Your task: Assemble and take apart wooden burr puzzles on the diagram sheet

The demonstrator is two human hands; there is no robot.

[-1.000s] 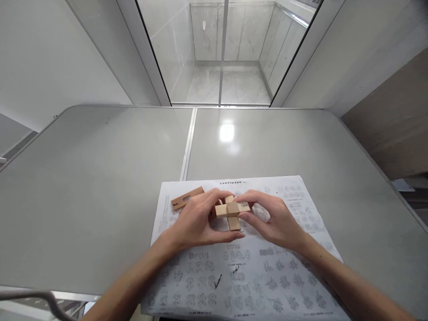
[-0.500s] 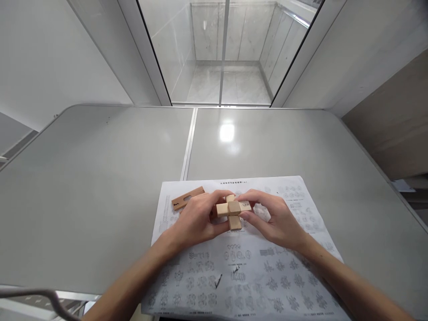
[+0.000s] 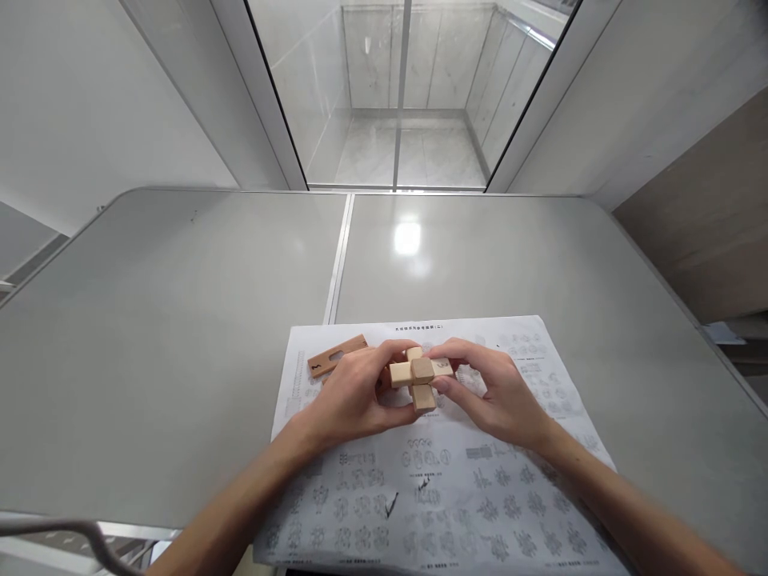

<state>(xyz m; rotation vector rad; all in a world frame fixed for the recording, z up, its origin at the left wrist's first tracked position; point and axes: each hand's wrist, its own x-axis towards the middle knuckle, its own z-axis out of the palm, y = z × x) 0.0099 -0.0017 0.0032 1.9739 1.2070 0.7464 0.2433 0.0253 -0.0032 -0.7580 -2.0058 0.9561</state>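
A small wooden cross-shaped puzzle (image 3: 418,374) of interlocked light bars is held just above a printed paper sheet (image 3: 444,488). My left hand (image 3: 351,398) grips its left side with thumb and fingers. My right hand (image 3: 495,392) pinches its right bar from the other side. A loose flat wooden piece (image 3: 336,354) with a slot lies on the sheet's far left corner, just beyond my left hand.
The sheet lies on a grey table (image 3: 180,336) with a metal seam (image 3: 339,252) down its middle. Glass panels and a wall stand past the far edge. A thin grey cable (image 3: 72,532) crosses the near left corner.
The puzzle has turned slightly in my fingers and shifted a little up and right. Both hands keep their grip in nearly the same place.
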